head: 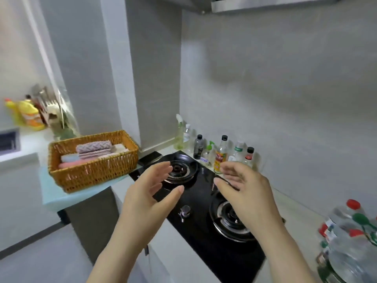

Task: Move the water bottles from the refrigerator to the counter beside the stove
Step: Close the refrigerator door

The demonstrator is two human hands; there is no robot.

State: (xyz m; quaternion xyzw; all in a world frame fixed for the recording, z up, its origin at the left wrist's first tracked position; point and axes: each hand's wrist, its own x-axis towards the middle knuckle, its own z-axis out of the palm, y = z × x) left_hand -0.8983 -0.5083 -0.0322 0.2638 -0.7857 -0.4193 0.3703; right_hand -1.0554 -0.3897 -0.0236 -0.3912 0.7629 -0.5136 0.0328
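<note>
The grey tiled wall fills the back of the kitchen, with the edge of a steel range hood overhead. Below it a black glass gas stove with two burners sits set into the pale counter.

To the left of the stove stands a wicker basket holding folded cloths. On the counter to the right of the stove, at the lower right edge of view, the water bottles stand packed together. They are clear plastic with red and green caps. They appear upright, long axes vertical and caps pointing up, though they are blurred.

The person's two forearms reach out over the stove. The left hand hovers near the far burner, fingers loosely spread and thumb apart, holding nothing. The right hand hovers beside it above the stove, palm turned toward the left one, fingers likewise relaxed and empty. Neither hand touches the bottles, which lie well off to their right.

Along the wall behind the stove runs a row of condiment bottles, with a pale spray bottle in the corner. A small metal knob sits between the burners.
</note>
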